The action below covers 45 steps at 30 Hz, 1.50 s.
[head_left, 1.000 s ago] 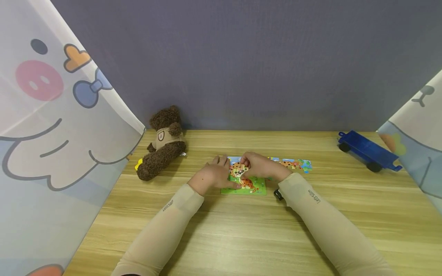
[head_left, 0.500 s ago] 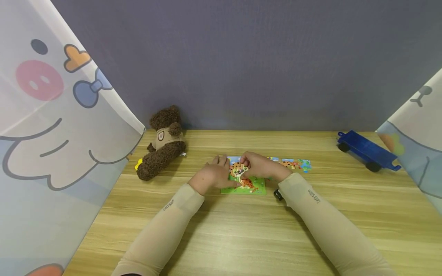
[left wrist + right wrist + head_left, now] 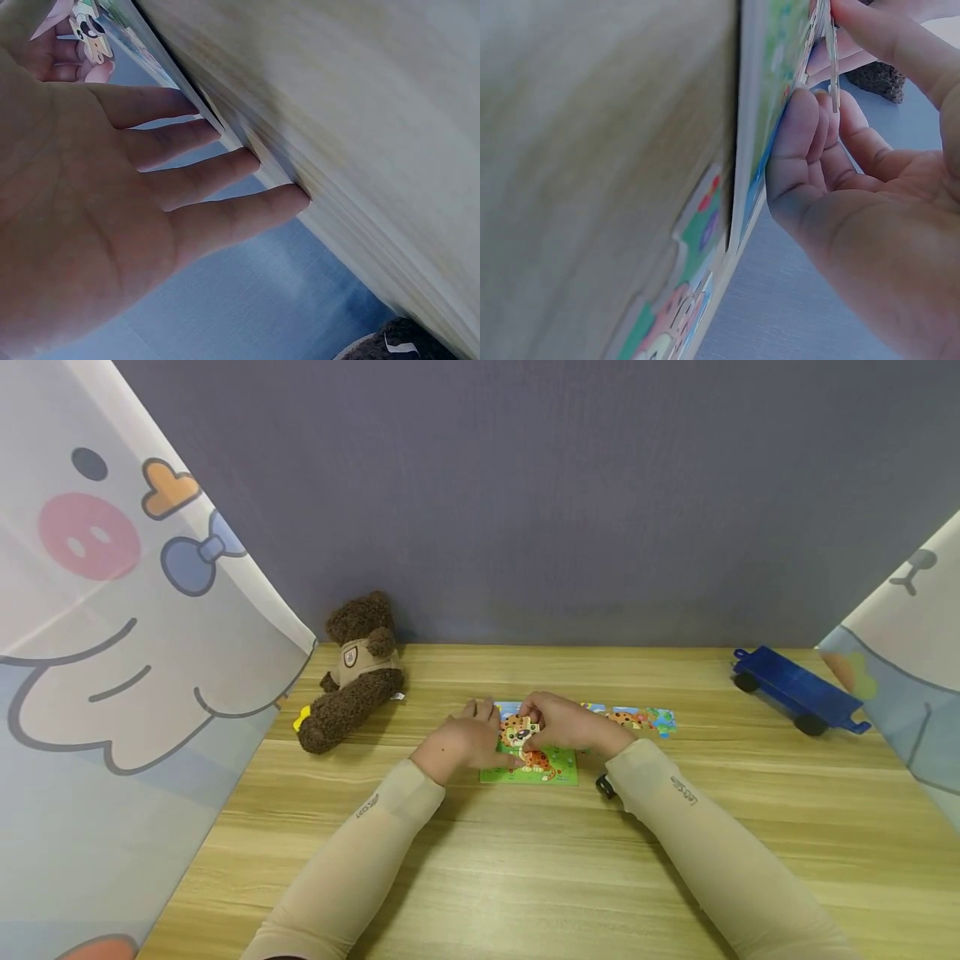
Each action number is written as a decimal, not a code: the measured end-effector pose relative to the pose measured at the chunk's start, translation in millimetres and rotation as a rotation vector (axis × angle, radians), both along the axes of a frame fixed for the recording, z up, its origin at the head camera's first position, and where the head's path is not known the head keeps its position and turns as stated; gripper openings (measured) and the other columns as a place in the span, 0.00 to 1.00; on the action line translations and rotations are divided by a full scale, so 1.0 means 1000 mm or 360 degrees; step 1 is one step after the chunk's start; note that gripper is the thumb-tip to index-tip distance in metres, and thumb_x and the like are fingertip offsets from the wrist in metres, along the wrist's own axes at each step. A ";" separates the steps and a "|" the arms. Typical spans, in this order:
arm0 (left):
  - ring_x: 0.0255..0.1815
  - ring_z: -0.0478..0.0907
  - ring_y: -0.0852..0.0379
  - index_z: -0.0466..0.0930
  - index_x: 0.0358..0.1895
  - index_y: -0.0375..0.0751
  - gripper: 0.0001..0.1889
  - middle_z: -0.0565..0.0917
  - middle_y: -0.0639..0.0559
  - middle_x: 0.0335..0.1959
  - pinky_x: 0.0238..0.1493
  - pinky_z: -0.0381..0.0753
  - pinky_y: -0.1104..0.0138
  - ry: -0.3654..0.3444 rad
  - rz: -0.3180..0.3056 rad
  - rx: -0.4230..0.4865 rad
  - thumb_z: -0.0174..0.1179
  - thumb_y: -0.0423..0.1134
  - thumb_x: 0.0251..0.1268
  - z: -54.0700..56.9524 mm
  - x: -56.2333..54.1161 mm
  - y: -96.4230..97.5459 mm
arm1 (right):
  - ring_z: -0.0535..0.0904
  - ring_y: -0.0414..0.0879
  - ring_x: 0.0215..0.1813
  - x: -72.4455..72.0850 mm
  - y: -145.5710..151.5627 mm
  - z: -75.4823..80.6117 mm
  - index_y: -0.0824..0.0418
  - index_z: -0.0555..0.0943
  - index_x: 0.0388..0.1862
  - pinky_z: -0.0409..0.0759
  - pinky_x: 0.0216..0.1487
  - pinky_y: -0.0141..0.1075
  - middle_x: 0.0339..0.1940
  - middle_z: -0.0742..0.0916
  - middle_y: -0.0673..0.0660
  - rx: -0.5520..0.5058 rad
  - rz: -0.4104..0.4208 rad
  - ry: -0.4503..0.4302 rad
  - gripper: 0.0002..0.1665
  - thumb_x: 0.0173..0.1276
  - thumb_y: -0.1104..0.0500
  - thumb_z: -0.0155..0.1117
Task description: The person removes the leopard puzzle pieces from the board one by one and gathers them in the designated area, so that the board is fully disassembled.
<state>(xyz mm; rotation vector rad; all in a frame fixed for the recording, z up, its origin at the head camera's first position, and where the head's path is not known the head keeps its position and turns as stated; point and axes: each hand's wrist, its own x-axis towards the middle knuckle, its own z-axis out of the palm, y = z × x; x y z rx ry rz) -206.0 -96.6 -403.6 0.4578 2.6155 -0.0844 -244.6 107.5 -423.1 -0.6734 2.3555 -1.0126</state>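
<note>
A jigsaw board (image 3: 495, 776) with a spotted cartoon leopard on green grass lies on the table in the head view. My right hand (image 3: 570, 725) pinches a puzzle piece (image 3: 530, 727) between thumb and fingers, tilted up over the board's upper part. Part of a cartoon face shows on that piece (image 3: 93, 31) in the left wrist view. At the board's left side rests my left hand (image 3: 468, 742), its fingers straight and spread, their tips touching down at the board and tabletop. Its thumb lies across the board. The right hand hides the board's upper right.
Loose puzzle pieces (image 3: 643, 719) lie right of the board. A small black object (image 3: 605, 786) sits beside the right sleeve. A brown teddy bear (image 3: 363, 668) is at the back left, a blue toy wagon (image 3: 798, 685) at the right. A grey partition (image 3: 570, 527) stands behind the table.
</note>
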 end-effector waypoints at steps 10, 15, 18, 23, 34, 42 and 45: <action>0.92 0.40 0.36 0.42 0.89 0.39 0.60 0.38 0.42 0.92 0.85 0.60 0.35 -0.0022 0.0026 -0.0006 0.51 0.80 0.70 0.001 0.000 0.001 | 0.72 0.48 0.44 0.004 0.001 0.001 0.63 0.75 0.64 0.75 0.45 0.40 0.48 0.77 0.58 0.0015 0.0004 0.0043 0.26 0.73 0.59 0.74; 0.92 0.41 0.36 0.43 0.89 0.39 0.60 0.39 0.43 0.92 0.85 0.61 0.36 -0.0010 0.0018 -0.0012 0.51 0.80 0.70 0.000 0.000 0.001 | 0.75 0.48 0.49 0.005 0.002 0.003 0.62 0.75 0.65 0.78 0.52 0.41 0.53 0.80 0.58 0.0030 -0.0020 0.0044 0.24 0.75 0.60 0.72; 0.92 0.41 0.36 0.43 0.89 0.38 0.60 0.39 0.42 0.92 0.85 0.61 0.35 -0.0020 0.0027 -0.0003 0.51 0.79 0.70 0.001 0.000 0.001 | 0.78 0.48 0.51 0.006 0.002 0.004 0.62 0.76 0.64 0.80 0.54 0.41 0.54 0.82 0.58 0.0044 -0.0023 0.0075 0.22 0.76 0.60 0.71; 0.92 0.42 0.36 0.43 0.89 0.38 0.60 0.40 0.42 0.92 0.85 0.61 0.35 -0.0028 0.0040 0.0004 0.52 0.79 0.70 0.001 -0.001 0.002 | 0.77 0.46 0.44 0.007 0.003 0.004 0.63 0.76 0.64 0.79 0.49 0.39 0.49 0.82 0.58 0.0017 -0.0024 0.0101 0.19 0.79 0.61 0.67; 0.92 0.41 0.36 0.43 0.89 0.38 0.60 0.40 0.42 0.92 0.85 0.60 0.35 -0.0022 0.0043 0.0007 0.53 0.79 0.70 0.000 -0.001 0.002 | 0.85 0.49 0.42 0.008 0.007 0.001 0.63 0.74 0.63 0.89 0.45 0.40 0.46 0.82 0.61 -0.0205 -0.0067 -0.0087 0.13 0.85 0.64 0.53; 0.92 0.43 0.35 0.44 0.89 0.37 0.60 0.41 0.41 0.92 0.85 0.61 0.35 -0.0005 0.0032 -0.0006 0.52 0.79 0.71 0.001 -0.001 0.003 | 0.87 0.50 0.46 0.007 0.016 0.008 0.64 0.72 0.69 0.91 0.50 0.43 0.53 0.81 0.63 -0.0247 -0.0096 -0.0083 0.18 0.88 0.59 0.52; 0.92 0.43 0.35 0.43 0.89 0.37 0.60 0.41 0.42 0.92 0.85 0.61 0.36 -0.0006 0.0034 -0.0014 0.53 0.79 0.70 0.001 -0.001 0.003 | 0.87 0.51 0.46 0.008 0.020 0.014 0.65 0.72 0.69 0.91 0.52 0.45 0.54 0.81 0.63 -0.0260 -0.0108 -0.0060 0.19 0.88 0.58 0.52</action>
